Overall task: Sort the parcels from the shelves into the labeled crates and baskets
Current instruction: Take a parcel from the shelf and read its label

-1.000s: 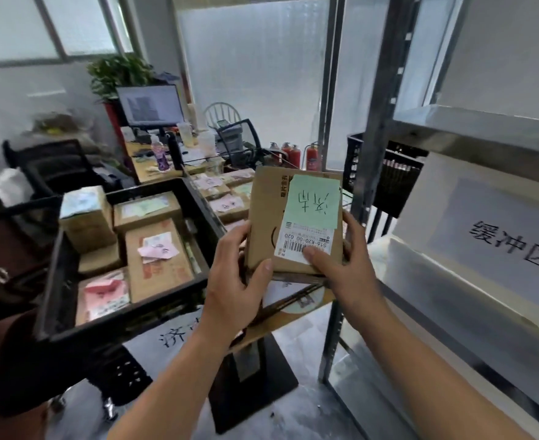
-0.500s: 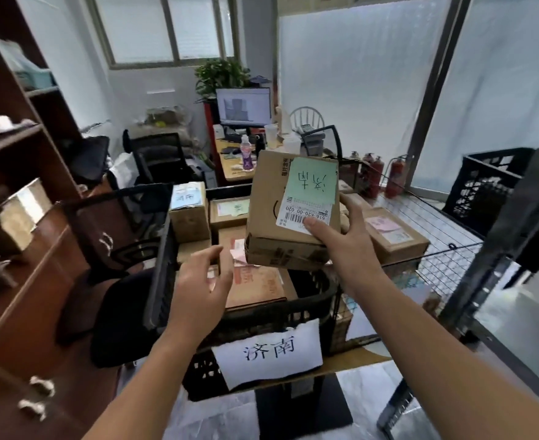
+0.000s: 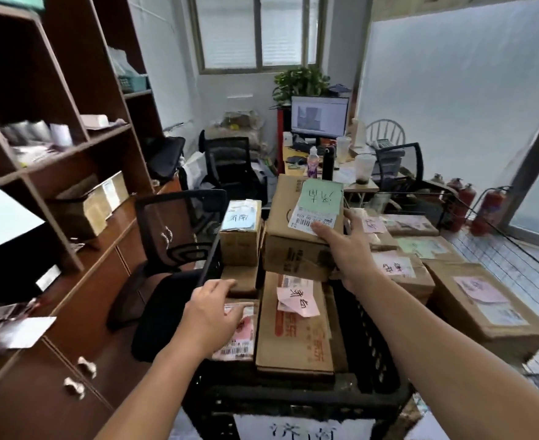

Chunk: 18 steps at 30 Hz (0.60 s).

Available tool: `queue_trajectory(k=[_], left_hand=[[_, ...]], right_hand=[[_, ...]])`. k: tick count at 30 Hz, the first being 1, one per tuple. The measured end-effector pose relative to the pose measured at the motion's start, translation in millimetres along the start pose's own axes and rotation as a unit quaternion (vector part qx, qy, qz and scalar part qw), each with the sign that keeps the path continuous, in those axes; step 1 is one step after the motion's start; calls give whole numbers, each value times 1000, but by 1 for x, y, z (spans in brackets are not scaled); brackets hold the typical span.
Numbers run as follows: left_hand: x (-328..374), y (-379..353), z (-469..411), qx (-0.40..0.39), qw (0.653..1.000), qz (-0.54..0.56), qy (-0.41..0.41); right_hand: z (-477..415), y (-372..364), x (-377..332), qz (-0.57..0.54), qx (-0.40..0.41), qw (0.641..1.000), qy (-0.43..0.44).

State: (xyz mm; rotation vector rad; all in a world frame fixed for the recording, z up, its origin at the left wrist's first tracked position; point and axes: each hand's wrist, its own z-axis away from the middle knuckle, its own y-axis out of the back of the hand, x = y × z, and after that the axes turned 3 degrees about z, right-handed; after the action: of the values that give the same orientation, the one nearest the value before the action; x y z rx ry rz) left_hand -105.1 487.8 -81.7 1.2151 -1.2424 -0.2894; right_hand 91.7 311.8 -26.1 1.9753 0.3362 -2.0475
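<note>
My right hand grips a cardboard parcel with a green note and a barcode label on top, held over the far part of a black crate. The crate bears a white handwritten label at its front and holds several parcels, among them a long box with a pink note and a small box with a blue note. My left hand hovers with relaxed fingers over the crate's left side, above a pink-labelled packet, holding nothing.
More labelled parcels lie in a wire basket to the right of the crate. A brown shelf unit stands at the left, with black office chairs between it and the crate. A desk with a monitor is behind.
The view has swung left and closer to the crate. My right hand has carried the green-note parcel down over the crate's far part. My left hand has come off the parcel and moved over the crate's left side.
</note>
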Motion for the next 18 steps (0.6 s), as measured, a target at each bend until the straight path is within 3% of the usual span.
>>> queue_trajectory(k=[18], left_hand=[[-7,1,-58,17,995,20,94]], right_hand=[[-133,-43,-4,120,-96,987,-55]])
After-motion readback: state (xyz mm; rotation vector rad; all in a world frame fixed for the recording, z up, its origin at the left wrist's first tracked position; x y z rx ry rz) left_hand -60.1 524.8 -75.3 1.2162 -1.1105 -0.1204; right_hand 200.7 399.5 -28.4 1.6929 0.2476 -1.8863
